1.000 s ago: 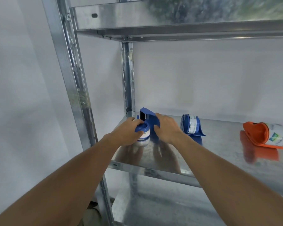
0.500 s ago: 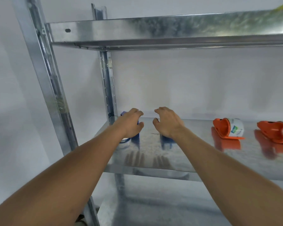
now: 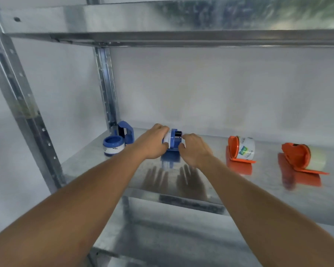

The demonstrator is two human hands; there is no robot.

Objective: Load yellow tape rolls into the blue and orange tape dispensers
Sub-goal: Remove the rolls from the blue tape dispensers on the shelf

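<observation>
A: Both hands are off the corner dispenser now and on the next blue one along; 0.5 s ago they were spread over the two blue units, and the view has swung so both orange ones show in full.

B: Grip state?

A: Left hand (image 3: 152, 144) curls round the roll end of the middle blue dispenser (image 3: 173, 140), fingers over the top, holding it. Right hand (image 3: 193, 149) pinches its right side with curled fingers. Unit sits on the shelf (image 3: 210, 182), lying on its side.

B: Tape in it?

A: White-labelled roll (image 3: 166, 139) is seated in it, mostly hidden under the left fingers. Can't tell tape colour there.

B: Others, relative to that unit?

A: Corner blue dispenser (image 3: 117, 142) is near its left, by the rear upright (image 3: 106, 89), standing roll-end up, not touched. First orange dispenser (image 3: 239, 150) is to its right, apart from the right hand, with a white printed roll loaded. Second orange dispenser (image 3: 302, 158) is further right, well apart, carrying a pale yellowish roll (image 3: 317, 158).

B: Blur?

A: Some on the right side; label text unreadable.
</observation>
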